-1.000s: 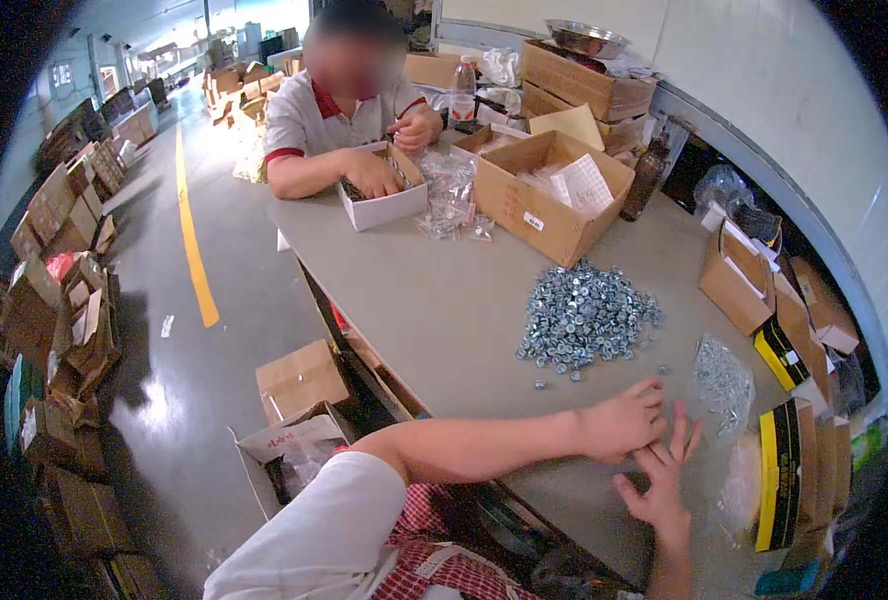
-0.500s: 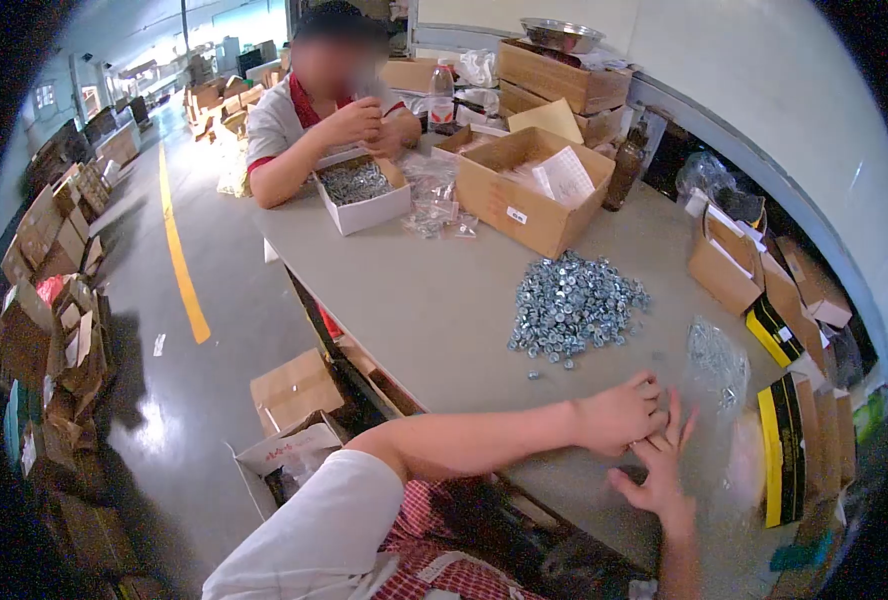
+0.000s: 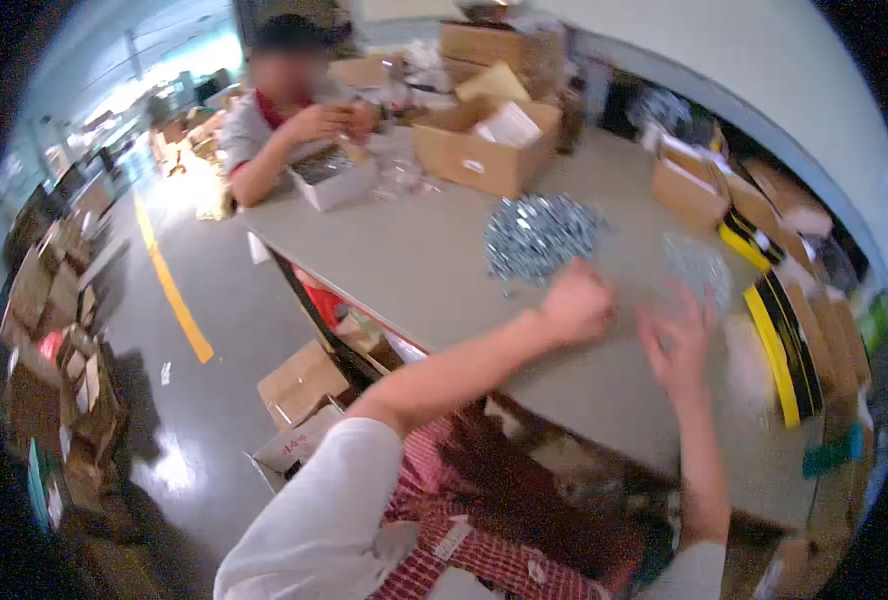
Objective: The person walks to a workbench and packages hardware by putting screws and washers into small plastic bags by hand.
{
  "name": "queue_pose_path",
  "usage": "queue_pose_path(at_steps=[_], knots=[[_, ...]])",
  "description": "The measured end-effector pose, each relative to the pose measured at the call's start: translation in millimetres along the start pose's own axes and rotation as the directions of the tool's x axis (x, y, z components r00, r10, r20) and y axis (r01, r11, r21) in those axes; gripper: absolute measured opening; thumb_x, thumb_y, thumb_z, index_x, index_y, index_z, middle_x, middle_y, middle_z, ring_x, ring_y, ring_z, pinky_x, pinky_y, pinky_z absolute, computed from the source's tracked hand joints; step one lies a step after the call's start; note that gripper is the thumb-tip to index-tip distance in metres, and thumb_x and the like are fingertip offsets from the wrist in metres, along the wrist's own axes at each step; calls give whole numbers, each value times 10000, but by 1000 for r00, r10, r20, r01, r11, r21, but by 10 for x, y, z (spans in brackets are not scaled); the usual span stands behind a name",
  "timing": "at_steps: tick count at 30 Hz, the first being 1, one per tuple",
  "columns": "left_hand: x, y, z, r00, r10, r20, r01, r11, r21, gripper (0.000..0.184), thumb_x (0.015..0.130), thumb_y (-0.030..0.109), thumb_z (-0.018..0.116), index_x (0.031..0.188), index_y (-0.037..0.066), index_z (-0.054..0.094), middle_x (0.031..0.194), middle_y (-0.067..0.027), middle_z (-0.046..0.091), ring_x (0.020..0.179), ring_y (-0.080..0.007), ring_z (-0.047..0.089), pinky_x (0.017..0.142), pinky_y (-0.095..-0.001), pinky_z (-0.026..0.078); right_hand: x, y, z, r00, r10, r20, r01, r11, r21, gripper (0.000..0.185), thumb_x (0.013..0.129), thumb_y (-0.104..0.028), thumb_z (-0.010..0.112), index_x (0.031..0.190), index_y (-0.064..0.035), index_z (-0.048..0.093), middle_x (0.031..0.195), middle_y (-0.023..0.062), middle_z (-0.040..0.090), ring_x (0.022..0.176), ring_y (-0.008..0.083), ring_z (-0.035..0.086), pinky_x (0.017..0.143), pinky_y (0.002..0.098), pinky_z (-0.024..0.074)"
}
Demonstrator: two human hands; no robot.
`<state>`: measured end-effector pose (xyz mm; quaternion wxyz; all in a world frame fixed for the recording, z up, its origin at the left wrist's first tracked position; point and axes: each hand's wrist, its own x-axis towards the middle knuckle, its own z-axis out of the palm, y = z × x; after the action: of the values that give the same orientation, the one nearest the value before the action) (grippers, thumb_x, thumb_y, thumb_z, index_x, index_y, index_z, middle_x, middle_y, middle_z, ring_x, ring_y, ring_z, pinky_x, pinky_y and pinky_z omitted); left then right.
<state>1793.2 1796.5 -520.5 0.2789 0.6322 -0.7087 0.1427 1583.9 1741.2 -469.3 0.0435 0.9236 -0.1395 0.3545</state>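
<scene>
My left hand (image 3: 579, 302) is at the near edge of a pile of small metal nuts (image 3: 541, 236) on the grey table (image 3: 404, 255). Its fingers are curled together, and blur hides what they hold, if anything. To its right, my right hand (image 3: 678, 335) hovers over the table with thumb and fingers apart and nothing visible in it. Just beyond its fingertips lies a clear plastic bag (image 3: 697, 266) of small parts. The two hands do not touch.
A person (image 3: 289, 125) sits at the far left, hands raised above a white box (image 3: 334, 190). An open cardboard box (image 3: 489, 160) stands behind the pile. Cartons with yellow and black bands (image 3: 784, 350) line the right edge.
My hands have come apart; the left has moved up and left to the pile, the right slightly up. The camera view has shifted. The other person's hands have risen from the white box.
</scene>
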Motion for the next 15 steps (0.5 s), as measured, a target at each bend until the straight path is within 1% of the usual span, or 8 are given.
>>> queue_pose_path(at_steps=[1, 2, 4, 6, 8, 9, 11, 15], knots=[[-52, 33, -129, 994, -79, 80, 82, 996, -35, 216, 768, 250, 691, 804, 41, 650, 786, -196, 650, 764, -390, 631, 734, -505, 510, -4, 27, -16, 999, 7, -37, -7, 1000, 0, 158, 841, -134, 675, 982, -135, 747, 1089, 32, 719, 1240, 259, 563, 1178, 557, 185], [-170, 94, -225, 994, -106, 13, 106, 994, -26, 201, 795, 247, 692, 806, 50, 653, 810, -190, 664, 800, -374, 647, 746, -483, 512, -3, 56, 12, 998, 16, -68, -16, 1000, -4, 138, 844, -117, 677, 964, -130, 742, 1068, 39, 720, 1199, 244, 591, 1161, 543, 255], [-538, 331, -683, 983, -176, -54, 151, 936, -317, 181, 769, 221, 725, 785, 58, 648, 753, -176, 658, 748, -384, 643, 714, -463, 514, -80, 249, 174, 995, 79, -65, -69, 988, 140, 96, 820, -123, 681, 901, -112, 729, 1022, 63, 726, 1129, 272, 621, 1107, 471, 387], [-1007, 597, -1185, 900, -217, 379, 394, 778, -490, 277, 794, 297, 759, 801, 43, 650, 771, -151, 655, 763, -334, 654, 704, -397, 520, -125, 291, 247, 998, 70, -9, -68, 990, 126, 96, 827, -136, 663, 895, -94, 715, 971, 83, 713, 1059, 293, 631, 1001, 426, 475], [-1426, 719, -1402, 697, -86, 712, 566, 677, -471, 323, 798, 345, 771, 820, 43, 659, 777, -137, 658, 748, -317, 648, 706, -380, 517, -160, 366, 342, 993, -60, 97, 47, 991, 129, 106, 831, -113, 675, 923, -77, 713, 1003, 93, 705, 1044, 318, 636, 957, 403, 493], [-1580, 783, -1418, 570, -3, 821, 603, 680, -416, 346, 798, 372, 773, 825, 45, 663, 776, -131, 659, 735, -315, 642, 711, -384, 515, -188, 389, 431, 989, -33, 142, 14, 991, 134, 108, 834, -116, 669, 923, -73, 713, 1007, 97, 705, 1037, 317, 637, 953, 411, 494], [-2025, 844, -963, 475, 5, 880, 555, 774, -304, 389, 782, 424, 781, 812, 52, 671, 801, -142, 675, 760, -329, 651, 730, -409, 517, -227, 353, 541, 983, -15, 184, -16, 987, 163, 123, 840, -120, 661, 939, -68, 713, 1013, 102, 706, 1026, 315, 638, 947, 422, 494], [-2461, 1209, 279, 688, -81, 721, 572, 673, -469, 453, 744, 475, 801, 881, 57, 694, 887, -175, 698, 803, -346, 677, 754, -441, 533, -239, 278, 637, 990, -43, 132, 12, 974, 226, 187, 850, -119, 654, 1021, -68, 710, 1037, 109, 705, 1011, 315, 640, 929, 426, 500]])
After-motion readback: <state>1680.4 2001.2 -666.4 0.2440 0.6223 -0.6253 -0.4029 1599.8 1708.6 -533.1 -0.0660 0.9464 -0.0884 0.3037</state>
